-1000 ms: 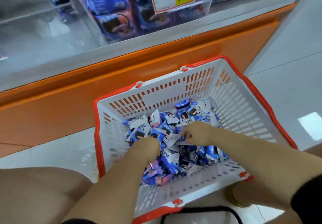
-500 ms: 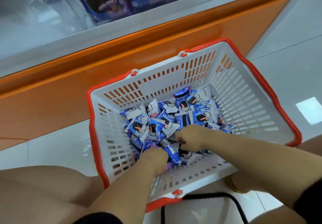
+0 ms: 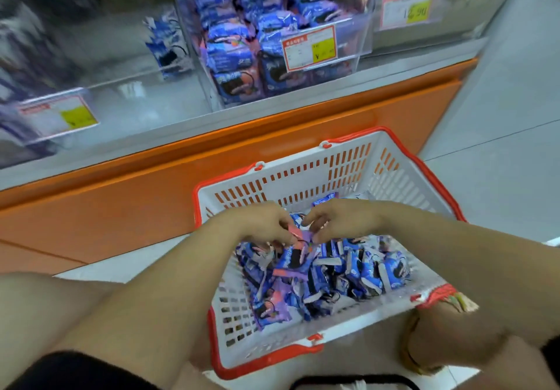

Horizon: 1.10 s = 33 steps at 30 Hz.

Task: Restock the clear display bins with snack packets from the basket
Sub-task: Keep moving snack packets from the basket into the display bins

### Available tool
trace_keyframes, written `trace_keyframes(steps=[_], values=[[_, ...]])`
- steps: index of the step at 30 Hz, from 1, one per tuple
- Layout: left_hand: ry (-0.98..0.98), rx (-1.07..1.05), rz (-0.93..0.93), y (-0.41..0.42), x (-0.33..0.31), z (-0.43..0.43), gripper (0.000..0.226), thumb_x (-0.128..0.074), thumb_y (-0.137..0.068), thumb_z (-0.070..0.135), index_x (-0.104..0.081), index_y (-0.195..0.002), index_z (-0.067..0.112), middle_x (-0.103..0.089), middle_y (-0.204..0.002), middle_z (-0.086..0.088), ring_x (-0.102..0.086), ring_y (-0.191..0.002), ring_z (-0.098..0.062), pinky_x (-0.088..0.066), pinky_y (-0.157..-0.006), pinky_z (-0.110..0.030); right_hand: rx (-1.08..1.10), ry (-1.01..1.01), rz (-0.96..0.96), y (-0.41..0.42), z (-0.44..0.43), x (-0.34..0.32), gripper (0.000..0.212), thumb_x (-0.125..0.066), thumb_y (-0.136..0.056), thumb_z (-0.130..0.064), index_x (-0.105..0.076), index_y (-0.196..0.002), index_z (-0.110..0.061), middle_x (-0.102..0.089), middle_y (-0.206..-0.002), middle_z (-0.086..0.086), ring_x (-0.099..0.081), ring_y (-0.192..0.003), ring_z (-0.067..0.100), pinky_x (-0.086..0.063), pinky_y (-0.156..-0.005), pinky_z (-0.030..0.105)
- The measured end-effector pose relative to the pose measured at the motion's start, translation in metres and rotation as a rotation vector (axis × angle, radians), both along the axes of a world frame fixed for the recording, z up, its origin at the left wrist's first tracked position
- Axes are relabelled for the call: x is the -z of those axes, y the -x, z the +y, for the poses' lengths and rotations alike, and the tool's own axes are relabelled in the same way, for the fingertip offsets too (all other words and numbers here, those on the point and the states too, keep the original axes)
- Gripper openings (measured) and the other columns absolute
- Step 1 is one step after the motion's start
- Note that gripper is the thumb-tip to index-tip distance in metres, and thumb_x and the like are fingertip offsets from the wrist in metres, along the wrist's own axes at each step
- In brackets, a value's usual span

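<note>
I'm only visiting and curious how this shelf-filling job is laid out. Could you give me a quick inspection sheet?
Surface: grey tiled floor, beside an orange shelf base.
Job's things: white red-rimmed basket holding a pile of blue snack packets; middle clear bin well stocked; left clear bin nearly bare.
Clutter: nothing seen.
Hands: left hand and right hand both pinch a pink-purple packet above the pile.
Cables: black loop at bottom edge, nature unclear.
Surroundings: price tag on bin front, print blurred.
</note>
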State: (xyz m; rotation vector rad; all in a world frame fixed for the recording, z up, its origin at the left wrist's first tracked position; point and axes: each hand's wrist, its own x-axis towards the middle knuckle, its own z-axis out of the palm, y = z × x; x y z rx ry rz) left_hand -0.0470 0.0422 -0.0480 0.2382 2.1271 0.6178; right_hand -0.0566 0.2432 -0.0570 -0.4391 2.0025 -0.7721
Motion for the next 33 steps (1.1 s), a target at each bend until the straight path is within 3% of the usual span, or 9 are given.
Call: trace_keyframes(steps=[6, 10, 13, 15, 19, 21, 24, 26, 33], values=[[-0.339, -0.242, 0.044, 0.017, -0.091, -0.010, 0.009, -0.061, -0.097, 0.014, -0.069, -0.101, 0.017, -0.071, -0.094, -0.003, -0.067, -0.081, -0.011, -0.057, -0.083, -0.031, 0.179, 0.290, 0.135, 0.006, 0.000, -0.079, 0.033, -0.075, -0.085, -0.019, -0.063, -0.116, -0.020, -0.070, -0.112, 0.006, -0.068, -0.099, 0.020, -0.057, -0.089, 0.038], [-0.558, -0.366, 0.223, 0.021, -0.137, -0.006, 0.015, -0.054, -0.099, 0.012, -0.065, -0.106, 0.018, -0.072, -0.090, 0.004, -0.067, -0.075, -0.001, -0.052, -0.064, -0.015, 0.347, 0.410, 0.317, 0.015, -0.004, -0.128, 0.025, -0.077, -0.083, -0.023, -0.069, -0.105, -0.014, -0.071, -0.103, 0.016, -0.069, -0.092, 0.026, -0.053, -0.092, 0.050], [-0.681, -0.487, 0.453, 0.028, -0.160, -0.004, 0.023, -0.058, -0.097, 0.016, -0.060, -0.120, 0.019, -0.071, -0.098, 0.007, -0.066, -0.080, 0.003, -0.049, -0.065, -0.011, 0.524, 0.589, 0.315, 0.027, -0.007, -0.158, 0.017, -0.073, -0.086, -0.023, -0.070, -0.100, -0.014, -0.074, -0.100, 0.011, -0.070, -0.093, 0.032, -0.056, -0.086, 0.041], [-0.737, -0.554, 0.554, 0.036, -0.169, -0.002, 0.025, -0.066, -0.092, 0.024, -0.062, -0.117, 0.028, -0.070, -0.103, 0.000, -0.068, -0.089, -0.007, -0.054, -0.075, -0.020, 0.623, 0.722, 0.257, 0.034, -0.013, -0.175, 0.007, -0.067, -0.090, -0.018, -0.069, -0.095, -0.015, -0.073, -0.093, 0.005, -0.068, -0.083, 0.018, -0.055, -0.078, 0.029], [-0.739, -0.635, 0.694, 0.052, -0.183, -0.003, 0.036, -0.076, -0.078, 0.045, -0.065, -0.112, 0.042, -0.070, -0.109, -0.008, -0.070, -0.098, -0.025, -0.057, -0.088, -0.045, 0.735, 0.848, 0.123, 0.048, -0.029, -0.201, 0.015, -0.063, -0.093, -0.018, -0.073, -0.081, -0.018, -0.074, -0.084, 0.003, -0.069, -0.081, 0.015, -0.056, -0.081, 0.029], [-0.709, -0.654, 0.747, 0.063, -0.190, -0.008, 0.040, -0.073, -0.085, 0.039, -0.060, -0.123, 0.037, -0.069, -0.115, -0.005, -0.070, -0.096, -0.016, -0.059, -0.084, -0.040, 0.729, 0.759, 0.267, 0.056, -0.035, -0.208, 0.013, -0.067, -0.091, -0.024, -0.069, -0.103, -0.019, -0.073, -0.103, 0.004, -0.069, -0.096, 0.017, -0.055, -0.094, 0.037], [-0.626, -0.662, 0.855, 0.080, -0.201, -0.023, 0.053, -0.074, -0.080, 0.045, -0.055, -0.128, 0.036, -0.066, -0.119, 0.001, -0.069, -0.098, -0.016, -0.057, -0.087, -0.041, 0.511, 0.377, 0.851, 0.072, -0.039, -0.215, 0.070, -0.076, -0.081, -0.035, -0.043, -0.142, -0.023, -0.050, -0.134, -0.005, -0.052, -0.119, 0.011, -0.046, -0.098, 0.025], [-0.584, -0.648, 0.904, 0.091, -0.208, -0.031, 0.057, -0.075, -0.078, 0.046, -0.053, -0.129, 0.033, -0.066, -0.120, 0.001, -0.070, -0.096, -0.017, -0.057, -0.086, -0.045, 0.257, 0.203, 1.180, 0.084, -0.045, -0.217, 0.079, -0.077, -0.079, -0.037, -0.038, -0.146, -0.023, -0.047, -0.140, -0.004, -0.042, -0.128, 0.016, -0.040, -0.104, 0.031], [-0.368, -0.538, 1.086, 0.142, -0.216, -0.045, 0.051, -0.070, -0.087, 0.038, -0.052, -0.134, 0.029, -0.063, -0.124, 0.008, -0.061, -0.108, -0.009, -0.051, -0.094, -0.034, 0.164, 0.046, 1.391, 0.151, -0.069, -0.224, 0.058, -0.073, -0.080, -0.029, -0.052, -0.135, -0.026, -0.061, -0.115, -0.006, -0.042, -0.116, 0.021, -0.046, -0.085, 0.039]])
